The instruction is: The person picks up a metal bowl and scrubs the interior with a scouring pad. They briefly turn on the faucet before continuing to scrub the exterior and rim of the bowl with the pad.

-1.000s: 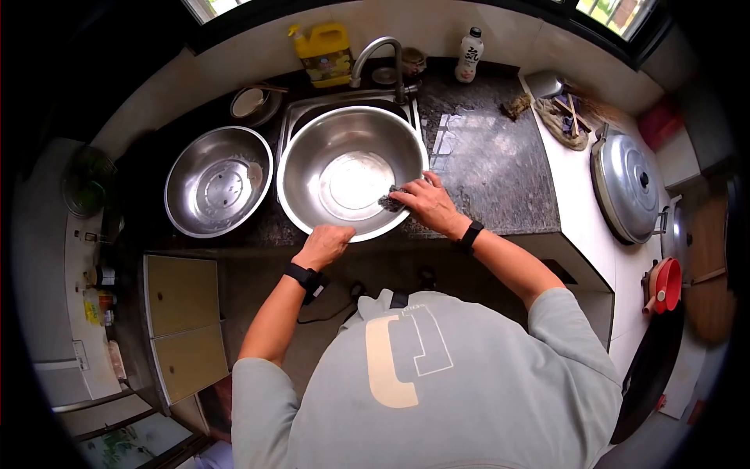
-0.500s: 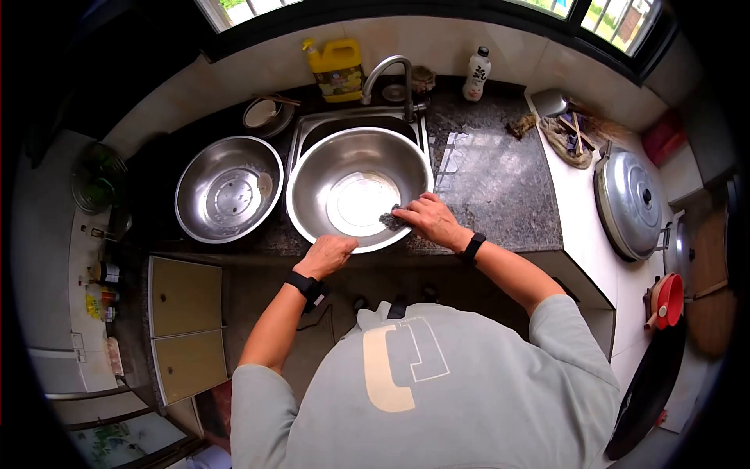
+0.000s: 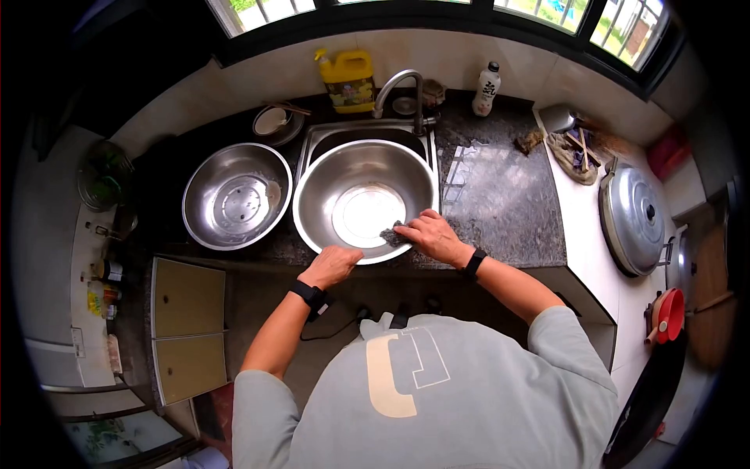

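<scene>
The steel basin [image 3: 319, 195] sits over the sink [image 3: 428, 144] at the frame's centre, holding nothing but the dark scrubber [image 3: 393, 233] against its lower right inner wall. The right hand's fingers are closed on the scrubber; the left hand [image 3: 331, 266] has its fingers curled shut over the near rim. Work on the basin looks under way, though how much wall is done or left cannot be told. Left of it, a second basin [image 3: 237, 195] on the counter [image 3: 508, 211] holds only spots and a pale patch.
</scene>
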A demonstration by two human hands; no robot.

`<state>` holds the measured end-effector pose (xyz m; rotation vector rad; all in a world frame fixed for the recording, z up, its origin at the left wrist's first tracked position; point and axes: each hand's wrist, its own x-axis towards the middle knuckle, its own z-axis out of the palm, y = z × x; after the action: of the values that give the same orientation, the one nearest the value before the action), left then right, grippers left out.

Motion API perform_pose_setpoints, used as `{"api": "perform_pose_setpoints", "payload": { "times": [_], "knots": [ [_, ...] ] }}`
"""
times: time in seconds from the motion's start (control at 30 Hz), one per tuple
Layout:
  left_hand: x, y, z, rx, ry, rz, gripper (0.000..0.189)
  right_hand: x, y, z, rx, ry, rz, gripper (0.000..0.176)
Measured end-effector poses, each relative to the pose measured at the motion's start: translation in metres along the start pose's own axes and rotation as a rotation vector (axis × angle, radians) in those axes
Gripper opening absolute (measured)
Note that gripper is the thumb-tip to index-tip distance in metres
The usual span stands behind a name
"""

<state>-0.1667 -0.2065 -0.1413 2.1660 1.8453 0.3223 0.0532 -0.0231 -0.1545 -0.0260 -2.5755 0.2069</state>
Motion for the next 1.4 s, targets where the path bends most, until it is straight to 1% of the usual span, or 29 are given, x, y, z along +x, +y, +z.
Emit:
{"api": "perform_pose_setpoints", "payload": {
  "times": [0.07, 0.13, 0.17, 0.2, 0.27, 0.3, 0.33, 0.37, 0.43, 0.47, 0.53, 0.6, 0.67, 0.7, 0.73, 0.8, 0.83, 0.87, 0.93, 0.97, 1.0, 1.07, 1.13, 1.17, 1.23, 1.27, 1.33, 1.4],
  "knots": [
    [-0.001, -0.008, 0.001, 0.054, -0.033, 0.015, 0.006, -0.006, 0.022, -0.002, 0.033, 0.000, -0.015, 0.035],
    [0.002, -0.013, 0.000, 0.081, -0.029, 0.007, 0.007, -0.001, 0.020, -0.002, 0.020, -0.108, 0.013, 0.038],
    [0.005, -0.011, -0.001, 0.103, -0.058, -0.027, 0.007, 0.005, 0.013, -0.002, 0.025, -0.123, 0.048, 0.039],
    [0.009, 0.003, -0.012, 0.096, -0.081, -0.090, 0.008, 0.010, 0.002, 0.004, 0.034, -0.083, 0.076, 0.038],
    [0.019, 0.012, -0.004, -0.038, 0.037, -0.033, 0.010, 0.024, -0.026, 0.013, 0.062, -0.065, 0.102, 0.033],
    [0.022, 0.017, -0.002, 0.001, -0.022, -0.091, 0.010, 0.027, -0.038, 0.019, 0.037, -0.083, 0.133, 0.033],
    [0.023, 0.016, -0.001, 0.054, -0.075, -0.105, 0.008, 0.030, -0.045, 0.020, 0.014, -0.115, 0.163, 0.031],
    [0.020, 0.013, -0.002, 0.038, -0.064, -0.089, 0.010, 0.029, -0.044, 0.020, 0.036, -0.097, 0.146, 0.032],
    [0.011, 0.003, -0.002, 0.001, -0.028, -0.049, 0.013, 0.022, -0.030, 0.014, 0.062, -0.038, 0.103, 0.034],
    [0.004, -0.006, 0.001, -0.009, -0.025, -0.042, 0.012, 0.017, -0.019, 0.004, 0.051, -0.129, 0.108, 0.041],
    [-0.004, -0.012, -0.005, -0.012, -0.014, -0.012, 0.011, 0.005, 0.011, -0.005, 0.043, -0.106, 0.068, 0.047],
    [-0.004, -0.015, -0.006, 0.020, -0.017, -0.008, 0.009, 0.000, 0.033, -0.005, 0.055, -0.096, 0.036, 0.043],
    [-0.001, -0.014, -0.010, 0.034, -0.032, -0.027, 0.009, 0.001, 0.035, 0.006, 0.035, -0.126, 0.034, 0.053],
    [0.003, -0.004, -0.018, 0.056, -0.082, -0.060, 0.009, 0.005, 0.029, 0.006, 0.030, -0.145, 0.040, 0.051],
    [0.007, -0.001, -0.017, 0.023, -0.074, -0.069, 0.015, 0.014, 0.013, 0.002, 0.044, -0.126, 0.063, 0.045],
    [0.017, 0.014, -0.011, -0.027, 0.009, -0.049, 0.014, 0.025, -0.014, 0.015, 0.043, -0.122, 0.089, 0.037],
    [0.021, 0.016, -0.007, 0.007, -0.052, -0.068, 0.012, 0.025, -0.026, 0.021, 0.053, -0.105, 0.097, 0.037],
    [0.020, 0.015, -0.006, 0.011, -0.071, -0.077, 0.008, 0.026, -0.031, 0.024, 0.065, -0.087, 0.104, 0.037],
    [0.013, 0.010, -0.010, 0.005, -0.085, -0.087, 0.009, 0.022, -0.020, 0.019, 0.076, -0.078, 0.063, 0.040],
    [0.006, 0.002, -0.010, 0.014, -0.071, -0.057, 0.009, 0.017, -0.013, 0.016, 0.085, -0.075, 0.043, 0.041],
    [-0.001, -0.008, -0.008, 0.022, -0.055, -0.028, 0.010, 0.012, 0.002, 0.012, 0.084, -0.007, 0.002, 0.039],
    [-0.005, -0.021, -0.008, 0.043, -0.025, 0.028, 0.012, 0.000, 0.034, 0.004, 0.043, 0.000, 0.002, 0.042],
    [-0.003, -0.024, -0.012, 0.075, -0.007, 0.088, 0.013, 0.000, 0.040, -0.002, 0.037, -0.049, -0.002, 0.044],
    [-0.001, -0.022, -0.013, 0.051, -0.018, 0.057, 0.013, 0.000, 0.040, 0.006, 0.039, -0.056, 0.011, 0.045],
    [0.008, -0.001, -0.020, 0.003, -0.038, 0.000, 0.012, 0.005, 0.027, 0.012, 0.017, -0.066, 0.057, 0.046],
    [0.014, 0.006, -0.015, 0.009, -0.070, -0.046, 0.012, 0.009, 0.014, 0.010, 0.019, -0.110, 0.099, 0.046],
    [0.024, 0.002, 0.003, 0.046, -0.087, -0.075, 0.015, 0.016, -0.015, 0.012, 0.109, -0.139, 0.201, 0.052],
    [0.032, 0.007, 0.003, 0.067, -0.081, -0.087, 0.016, 0.021, -0.044, 0.013, 0.174, -0.165, 0.290, 0.071]
  ]
}}
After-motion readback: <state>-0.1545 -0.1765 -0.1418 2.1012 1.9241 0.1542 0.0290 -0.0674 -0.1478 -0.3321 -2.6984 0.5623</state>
